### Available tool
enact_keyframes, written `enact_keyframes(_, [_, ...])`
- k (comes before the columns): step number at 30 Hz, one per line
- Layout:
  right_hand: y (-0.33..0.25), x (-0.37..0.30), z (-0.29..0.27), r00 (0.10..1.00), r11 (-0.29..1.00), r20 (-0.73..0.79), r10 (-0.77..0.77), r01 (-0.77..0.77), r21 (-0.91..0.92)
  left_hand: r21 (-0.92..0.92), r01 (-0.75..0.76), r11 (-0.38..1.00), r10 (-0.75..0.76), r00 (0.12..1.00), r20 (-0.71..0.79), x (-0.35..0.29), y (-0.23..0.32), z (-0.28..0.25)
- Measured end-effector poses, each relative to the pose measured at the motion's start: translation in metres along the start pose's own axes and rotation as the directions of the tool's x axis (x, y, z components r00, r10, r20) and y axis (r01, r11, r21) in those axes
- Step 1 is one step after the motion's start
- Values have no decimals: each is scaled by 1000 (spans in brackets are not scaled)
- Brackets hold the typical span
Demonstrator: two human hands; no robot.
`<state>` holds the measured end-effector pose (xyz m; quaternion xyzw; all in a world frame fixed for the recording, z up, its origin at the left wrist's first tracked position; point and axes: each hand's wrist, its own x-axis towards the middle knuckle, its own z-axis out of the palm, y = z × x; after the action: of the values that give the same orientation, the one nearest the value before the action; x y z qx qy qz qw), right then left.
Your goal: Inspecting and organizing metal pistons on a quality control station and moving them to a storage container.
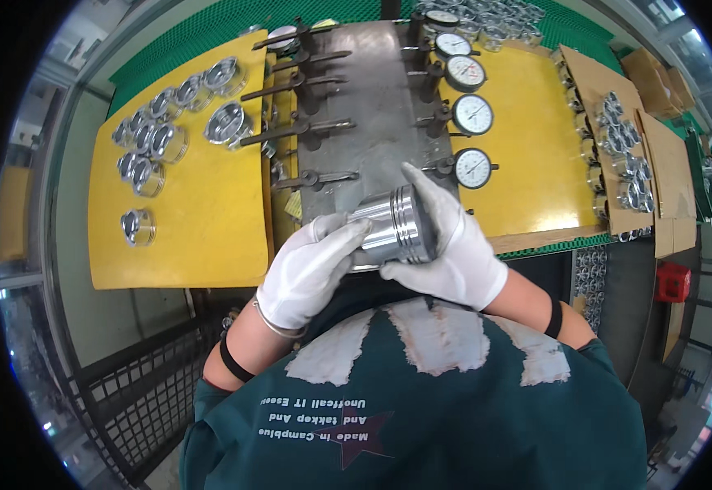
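Observation:
A shiny metal piston [390,226] with ring grooves lies on its side between my two white-gloved hands, just over the near edge of a grey steel plate [364,90]. My left hand [316,260] presses its fingers on the skirt end. Around the grooved crown end curls my right hand [452,245], thumb below and fingers above. Beyond the piston, dial gauges [473,168] stand in a row along the plate's right side. Dark clamp arms [315,177] on posts line its left side.
Several pistons [168,142] stand on a yellow board [200,237] at the left. Another yellow board [535,163] lies right of the gauges, with more pistons [629,155] on cardboard beyond it. Pistons also crowd the far green mat [356,11]. A red stool [673,282] is at far right.

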<state>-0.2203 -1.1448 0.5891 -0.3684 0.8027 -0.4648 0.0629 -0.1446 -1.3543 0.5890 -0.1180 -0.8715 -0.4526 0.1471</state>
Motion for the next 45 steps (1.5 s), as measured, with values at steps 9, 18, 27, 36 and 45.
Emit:
enact_keyframes(9, [-4, 31, 11, 960, 855, 204, 191, -61, -516, 399, -96, 912, 21, 982, 187, 27, -4, -12])
enact_keyframes(18, [3, 3, -10, 897, 910, 169, 408, -383, -162, 415, -98, 905, 6, 976, 218, 35, -15, 18])
enact_keyframes(27, [22, -12, 2, 794, 553, 337, 505, -598, 580, 284, -141, 948, 110, 986, 125, 62, -39, 35])
enact_keyframes(36, [18, -9, 0, 743, 467, 381, 550, -652, 597, 247, -125, 961, 100, 989, 111, 65, -46, 37])
enact_keyframes(45, [25, -11, 3, 787, 546, 350, 509, -609, 576, 252, -140, 957, 120, 988, 94, 64, -48, 39])
